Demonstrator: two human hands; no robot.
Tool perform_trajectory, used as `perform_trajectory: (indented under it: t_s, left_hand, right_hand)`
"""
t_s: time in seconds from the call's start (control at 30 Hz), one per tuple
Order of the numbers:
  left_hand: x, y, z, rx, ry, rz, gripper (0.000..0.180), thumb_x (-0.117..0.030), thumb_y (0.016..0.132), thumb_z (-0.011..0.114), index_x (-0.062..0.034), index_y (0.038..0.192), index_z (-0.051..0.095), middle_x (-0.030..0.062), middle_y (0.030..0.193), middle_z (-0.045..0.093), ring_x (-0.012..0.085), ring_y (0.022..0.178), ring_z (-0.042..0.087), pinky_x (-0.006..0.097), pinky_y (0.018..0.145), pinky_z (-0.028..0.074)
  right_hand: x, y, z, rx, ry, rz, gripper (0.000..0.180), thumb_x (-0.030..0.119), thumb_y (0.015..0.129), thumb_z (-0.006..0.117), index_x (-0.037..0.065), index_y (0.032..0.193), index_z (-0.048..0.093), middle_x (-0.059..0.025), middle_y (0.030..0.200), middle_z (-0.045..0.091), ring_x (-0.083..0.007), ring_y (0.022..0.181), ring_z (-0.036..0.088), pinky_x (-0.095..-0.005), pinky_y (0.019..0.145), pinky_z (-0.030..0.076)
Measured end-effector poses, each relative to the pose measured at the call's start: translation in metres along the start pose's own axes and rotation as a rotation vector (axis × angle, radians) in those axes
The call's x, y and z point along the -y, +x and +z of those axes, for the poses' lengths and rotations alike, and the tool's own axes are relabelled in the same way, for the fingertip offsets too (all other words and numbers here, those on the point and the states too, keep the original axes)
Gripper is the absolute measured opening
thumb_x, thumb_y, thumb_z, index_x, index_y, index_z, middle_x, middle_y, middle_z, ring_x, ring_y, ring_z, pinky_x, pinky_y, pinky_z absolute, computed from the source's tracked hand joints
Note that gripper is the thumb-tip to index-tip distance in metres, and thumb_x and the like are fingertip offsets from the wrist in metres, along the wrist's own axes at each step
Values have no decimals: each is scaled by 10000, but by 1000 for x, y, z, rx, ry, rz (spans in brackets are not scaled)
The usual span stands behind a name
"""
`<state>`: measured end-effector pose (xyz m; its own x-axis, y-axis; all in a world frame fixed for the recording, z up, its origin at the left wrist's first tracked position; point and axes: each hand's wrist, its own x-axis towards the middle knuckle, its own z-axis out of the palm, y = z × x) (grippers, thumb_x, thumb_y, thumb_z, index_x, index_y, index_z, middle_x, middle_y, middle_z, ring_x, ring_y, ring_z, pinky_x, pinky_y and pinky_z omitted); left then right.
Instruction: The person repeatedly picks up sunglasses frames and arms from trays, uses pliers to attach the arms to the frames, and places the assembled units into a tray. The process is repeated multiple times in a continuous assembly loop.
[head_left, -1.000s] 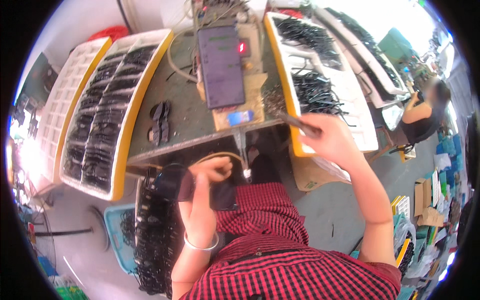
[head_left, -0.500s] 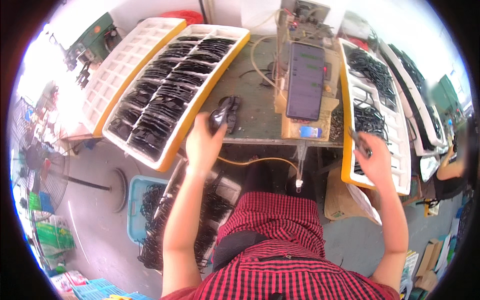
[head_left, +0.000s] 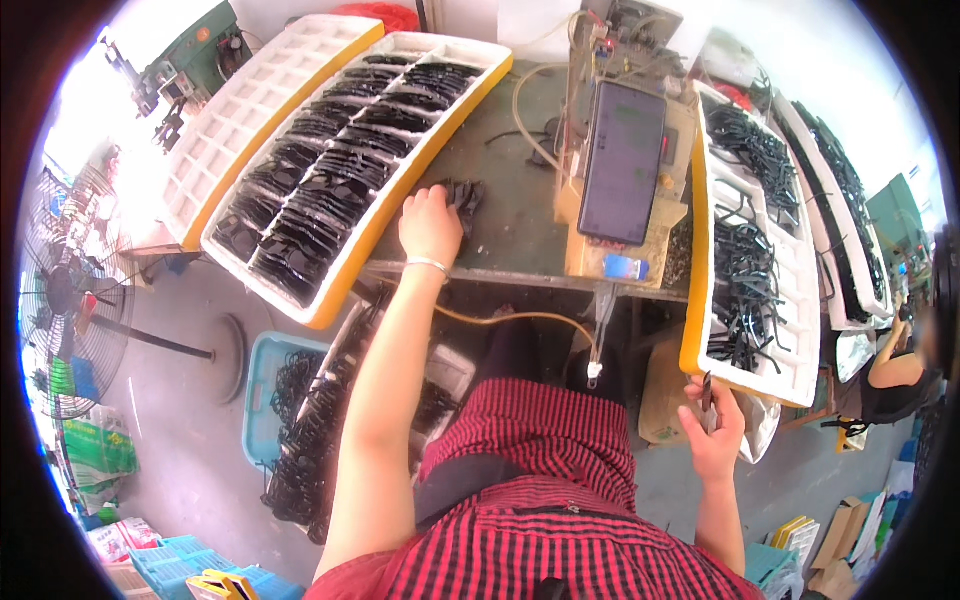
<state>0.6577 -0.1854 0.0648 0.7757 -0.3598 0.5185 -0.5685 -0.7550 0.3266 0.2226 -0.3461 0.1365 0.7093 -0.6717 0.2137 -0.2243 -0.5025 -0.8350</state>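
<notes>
My left hand reaches over the bench, fingers curled at the near side of a small pile of black eyeglass fronts. What the fingertips grip there is mostly hidden by the hand. My right hand is below the near end of the right tray, closed around a slim dark tool that points upward; its exact kind does not show. On the left, a white-and-yellow foam tray holds rows of black eyeglass fronts with dark lenses. The right foam tray holds loose black temple arms.
A phone stands on a wooden fixture at the bench's middle, with a small blue-labelled item before it. Another foam tray lies far left. Below stand a blue basket and a fan. A person sits far right.
My left hand has moved forward to the pile; the shiny black eyeglass front seen in it earlier is hidden. My right hand has drawn back from over the right tray, still holding the dark tool.
</notes>
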Motion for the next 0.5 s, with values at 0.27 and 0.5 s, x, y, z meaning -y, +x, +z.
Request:
perform_trajectory:
  t_s: [0.27, 0.5]
  left_hand:
    - [-12, -53, -132, -134, -268, 302, 191, -144, 835, 673, -42, 997, 665, 141, 909, 659, 328, 881, 619, 408, 787, 486]
    - [126, -234, -161, 197, -148, -486, 122, -104, 856, 652, -8, 932, 657, 138, 911, 665, 279, 825, 634, 362, 776, 497]
  right_hand:
    - [12, -34, 2, 42, 367, 160, 470, 73, 779, 639, -29, 1222, 519, -103, 1084, 609, -205, 982, 570, -370, 914, 439]
    - [-8, -74, 41, 73, 1310, 914, 365, 264, 946, 511, 97, 1270, 494, -137, 1029, 601, -284, 967, 565, -506, 912, 458]
